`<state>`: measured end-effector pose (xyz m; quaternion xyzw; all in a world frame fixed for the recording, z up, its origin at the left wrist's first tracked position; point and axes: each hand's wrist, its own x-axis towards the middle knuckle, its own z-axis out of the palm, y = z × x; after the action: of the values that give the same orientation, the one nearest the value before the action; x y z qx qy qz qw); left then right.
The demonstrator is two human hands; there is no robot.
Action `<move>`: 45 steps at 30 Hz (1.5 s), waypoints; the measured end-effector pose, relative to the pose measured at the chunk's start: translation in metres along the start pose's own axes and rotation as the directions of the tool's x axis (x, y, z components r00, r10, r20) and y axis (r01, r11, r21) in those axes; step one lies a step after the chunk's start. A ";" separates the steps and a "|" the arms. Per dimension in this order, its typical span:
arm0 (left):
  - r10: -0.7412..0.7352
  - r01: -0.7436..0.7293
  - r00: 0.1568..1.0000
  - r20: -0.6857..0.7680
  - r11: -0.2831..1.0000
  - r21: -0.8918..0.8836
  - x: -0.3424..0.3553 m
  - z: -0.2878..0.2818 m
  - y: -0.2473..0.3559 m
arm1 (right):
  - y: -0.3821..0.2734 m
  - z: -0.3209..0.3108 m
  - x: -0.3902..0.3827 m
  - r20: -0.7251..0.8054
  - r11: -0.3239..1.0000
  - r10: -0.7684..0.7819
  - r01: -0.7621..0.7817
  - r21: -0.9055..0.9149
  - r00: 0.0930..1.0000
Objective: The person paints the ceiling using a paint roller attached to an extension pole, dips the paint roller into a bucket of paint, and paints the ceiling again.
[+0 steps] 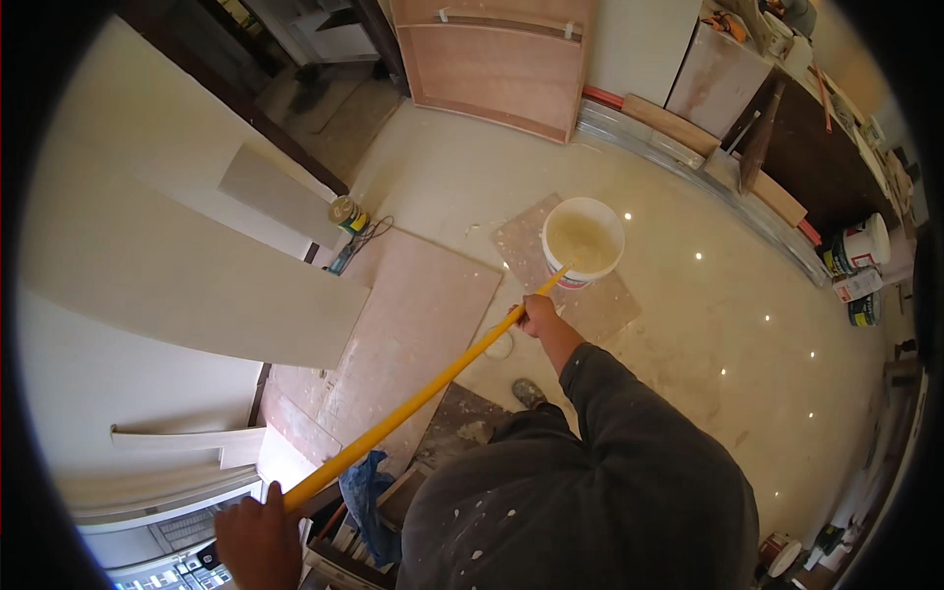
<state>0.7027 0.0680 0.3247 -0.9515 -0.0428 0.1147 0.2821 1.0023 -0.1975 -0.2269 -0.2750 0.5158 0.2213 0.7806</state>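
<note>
1. While the right hand (536,315) clasps the yellow pole (423,392) low down, the left hand (261,539) grips it higher, well apart;
2. dipping or stirring seems in hand; the next move calls for steady two-handed control;
3. the pole reaches into the white bucket (585,205), which holds pale liquid (585,242); the can's (347,216) contents cannot be told.

Just beyond our right hand (536,313) we have the bucket (582,208), standing on a board (610,313); the pole (423,395) runs from it through that hand, back and leftward to our left hand (258,541). Left of our right hand lies a sheet (423,285), a tin (348,215) near its far end; well rightward are tubs (865,243).
</note>
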 end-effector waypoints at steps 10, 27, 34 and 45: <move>-0.093 0.080 0.990 -0.102 0.989 -0.126 0.042 -0.056 0.001 | -0.043 -0.005 0.000 0.203 0.997 0.041 -0.027 -0.072 0.978; -0.225 0.194 0.963 -0.147 0.961 -0.199 0.002 -0.006 -0.029 | -0.017 -0.001 -0.024 0.262 0.981 0.119 -0.072 -0.179 0.958; -0.223 0.205 0.973 -0.062 0.954 -0.218 -0.053 0.029 -0.048 | 0.006 -0.011 -0.074 0.305 0.961 0.130 -0.044 -0.274 0.943; -0.372 0.432 0.898 0.237 0.848 -0.308 -0.112 0.051 -0.055 | 0.051 -0.027 -0.101 0.224 0.923 0.167 -0.072 -0.379 0.960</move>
<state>0.5804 0.1248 0.3347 -0.9429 -0.2851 0.1233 0.1199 0.9145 -0.1828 -0.1526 -0.3533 0.3778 0.3943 0.7596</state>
